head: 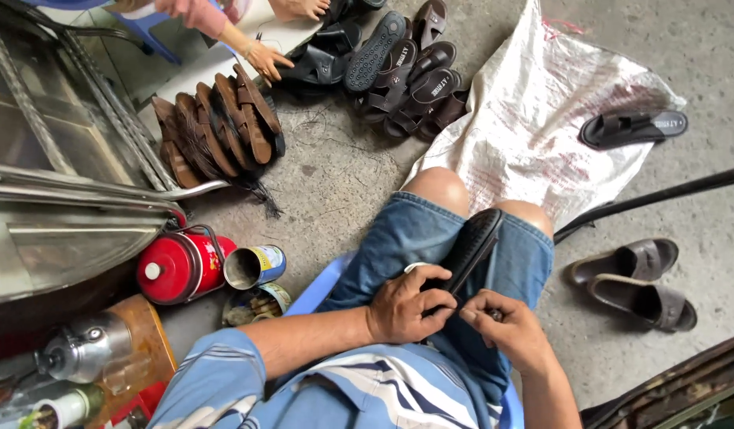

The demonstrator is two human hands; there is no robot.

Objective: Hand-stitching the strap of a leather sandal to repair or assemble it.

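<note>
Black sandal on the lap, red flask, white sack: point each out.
black sandal (471,242), head view, on its ridged sole.
red flask (179,268), head view, on its red body.
white sack (533,119), head view, on its bare middle.

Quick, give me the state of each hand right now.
Left hand: closed on the black sandal lying on the lap.
Right hand: fingers curled at the sandal's near end, pinching something small; what it is cannot be told.
</note>
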